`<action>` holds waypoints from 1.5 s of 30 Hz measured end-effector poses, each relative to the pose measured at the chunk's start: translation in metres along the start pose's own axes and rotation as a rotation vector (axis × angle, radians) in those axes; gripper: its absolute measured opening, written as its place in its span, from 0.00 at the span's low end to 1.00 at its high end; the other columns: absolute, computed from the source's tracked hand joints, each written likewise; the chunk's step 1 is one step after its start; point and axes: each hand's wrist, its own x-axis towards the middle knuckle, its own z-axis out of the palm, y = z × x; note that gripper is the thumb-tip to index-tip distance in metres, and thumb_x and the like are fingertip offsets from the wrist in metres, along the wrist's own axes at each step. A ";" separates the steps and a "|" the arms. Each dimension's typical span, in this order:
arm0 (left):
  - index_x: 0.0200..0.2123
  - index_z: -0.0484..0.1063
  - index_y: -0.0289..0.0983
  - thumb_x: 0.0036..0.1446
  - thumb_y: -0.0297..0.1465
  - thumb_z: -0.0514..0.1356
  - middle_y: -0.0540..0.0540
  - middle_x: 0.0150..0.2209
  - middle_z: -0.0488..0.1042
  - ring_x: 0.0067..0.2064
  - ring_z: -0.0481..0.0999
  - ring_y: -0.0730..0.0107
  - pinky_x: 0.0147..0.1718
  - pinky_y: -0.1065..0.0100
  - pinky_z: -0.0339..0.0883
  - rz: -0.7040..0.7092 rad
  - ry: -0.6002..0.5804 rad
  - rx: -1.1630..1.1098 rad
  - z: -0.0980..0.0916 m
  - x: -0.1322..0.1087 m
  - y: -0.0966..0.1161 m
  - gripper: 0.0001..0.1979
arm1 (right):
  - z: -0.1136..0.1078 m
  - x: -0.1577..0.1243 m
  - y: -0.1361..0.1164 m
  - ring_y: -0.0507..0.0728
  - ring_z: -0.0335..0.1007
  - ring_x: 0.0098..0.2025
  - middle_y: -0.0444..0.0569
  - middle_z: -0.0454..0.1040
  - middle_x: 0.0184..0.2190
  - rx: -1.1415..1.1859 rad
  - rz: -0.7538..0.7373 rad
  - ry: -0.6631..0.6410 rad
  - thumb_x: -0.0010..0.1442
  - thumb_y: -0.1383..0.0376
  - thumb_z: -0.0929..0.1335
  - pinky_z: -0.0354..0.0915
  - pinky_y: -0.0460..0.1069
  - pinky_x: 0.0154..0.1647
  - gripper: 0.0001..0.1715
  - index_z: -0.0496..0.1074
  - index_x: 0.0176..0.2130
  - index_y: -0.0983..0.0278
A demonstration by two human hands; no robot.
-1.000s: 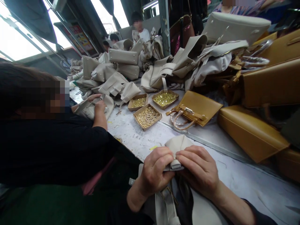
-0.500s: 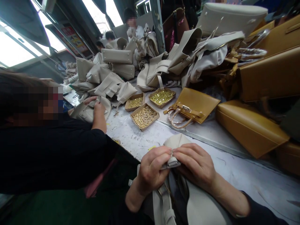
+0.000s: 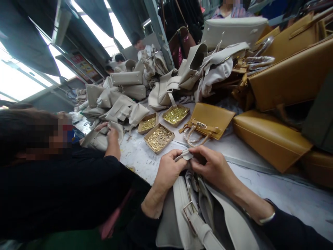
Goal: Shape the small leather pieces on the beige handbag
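A light grey handbag (image 3: 235, 217) lies in front of me at the table's near edge, with a metal buckle on its strap (image 3: 179, 205). My left hand (image 3: 168, 170) pinches a small grey leather strap end (image 3: 186, 154) at the bag's far side. From the right, my right hand (image 3: 212, 163) grips the same piece between thumb and fingers. Both hands are closed and close together. The fingertips partly hide what they hold. Just beyond them sits a cardboard tray (image 3: 147, 141) of small gold metal pieces.
Two more trays, one with gold pieces (image 3: 176, 114), stand behind. A small tan handbag (image 3: 221, 118) lies to the right, near larger tan bags (image 3: 270, 135). Grey bags (image 3: 127, 78) are heaped at the back. A co-worker in a dark top (image 3: 65, 194) handles a grey bag at left.
My hands have shifted their grip on the strap end, which is now more exposed between the fingers. The bag's buckle and strap show more fully. The camera view has tilted slightly.
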 end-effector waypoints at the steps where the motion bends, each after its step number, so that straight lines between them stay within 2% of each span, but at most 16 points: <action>1: 0.36 0.80 0.32 0.50 0.33 0.66 0.47 0.34 0.79 0.36 0.75 0.67 0.36 0.72 0.67 -0.024 -0.005 -0.007 0.002 0.004 0.001 0.11 | -0.002 0.002 0.002 0.54 0.74 0.34 0.46 0.78 0.35 0.034 0.059 -0.015 0.60 0.69 0.69 0.66 0.47 0.35 0.14 0.75 0.47 0.63; 6: 0.33 0.80 0.31 0.43 0.34 0.68 0.48 0.28 0.77 0.29 0.71 0.71 0.28 0.73 0.63 -0.139 -0.033 -0.076 0.010 0.019 0.005 0.14 | -0.012 0.010 0.011 0.57 0.76 0.40 0.46 0.81 0.40 0.178 0.258 -0.111 0.60 0.67 0.70 0.66 0.48 0.40 0.15 0.76 0.48 0.62; 13: 0.32 0.79 0.31 0.41 0.35 0.69 0.48 0.27 0.75 0.27 0.69 0.72 0.26 0.74 0.61 -0.171 -0.049 -0.131 0.011 0.020 0.004 0.15 | -0.014 0.012 0.015 0.57 0.73 0.37 0.46 0.80 0.39 0.139 0.258 -0.136 0.58 0.67 0.70 0.65 0.48 0.38 0.16 0.76 0.47 0.63; 19: 0.34 0.81 0.30 0.41 0.36 0.70 0.46 0.29 0.77 0.29 0.71 0.71 0.27 0.74 0.63 -0.176 -0.050 -0.108 0.014 0.025 -0.002 0.17 | -0.013 0.012 0.032 0.59 0.74 0.42 0.49 0.80 0.41 0.397 0.356 -0.153 0.58 0.61 0.72 0.68 0.51 0.43 0.17 0.76 0.47 0.66; 22: 0.34 0.81 0.30 0.42 0.37 0.69 0.46 0.28 0.76 0.28 0.70 0.71 0.27 0.74 0.62 -0.182 -0.055 -0.100 0.015 0.026 -0.001 0.17 | -0.014 0.012 0.029 0.59 0.75 0.43 0.50 0.80 0.43 0.291 0.302 -0.164 0.59 0.62 0.71 0.68 0.51 0.44 0.16 0.75 0.47 0.65; 27: 0.31 0.80 0.31 0.42 0.36 0.68 0.49 0.26 0.74 0.27 0.68 0.73 0.26 0.74 0.61 -0.175 -0.068 -0.110 0.015 0.022 0.006 0.15 | -0.017 0.013 0.013 0.57 0.74 0.34 0.48 0.79 0.36 -0.047 0.161 -0.166 0.59 0.65 0.72 0.64 0.48 0.35 0.14 0.72 0.46 0.64; 37: 0.31 0.79 0.31 0.37 0.36 0.70 0.47 0.27 0.75 0.28 0.69 0.72 0.28 0.73 0.60 -0.186 -0.102 -0.221 0.013 0.023 -0.002 0.17 | -0.009 0.006 0.000 0.60 0.76 0.30 0.48 0.77 0.30 -0.331 0.121 -0.129 0.60 0.67 0.67 0.57 0.48 0.30 0.07 0.70 0.41 0.63; 40: 0.31 0.79 0.30 0.37 0.36 0.71 0.47 0.27 0.75 0.27 0.69 0.72 0.27 0.73 0.59 -0.193 -0.113 -0.257 0.012 0.022 -0.004 0.18 | -0.008 0.005 0.001 0.60 0.76 0.31 0.49 0.78 0.31 -0.299 0.139 -0.129 0.61 0.68 0.65 0.58 0.48 0.31 0.08 0.70 0.42 0.63; 45: 0.33 0.79 0.29 0.36 0.36 0.74 0.47 0.28 0.75 0.28 0.69 0.74 0.29 0.74 0.60 -0.220 -0.152 -0.355 0.009 0.022 -0.003 0.20 | -0.015 0.010 0.012 0.57 0.73 0.33 0.45 0.78 0.34 -0.048 0.242 -0.161 0.60 0.66 0.66 0.60 0.48 0.34 0.09 0.72 0.43 0.61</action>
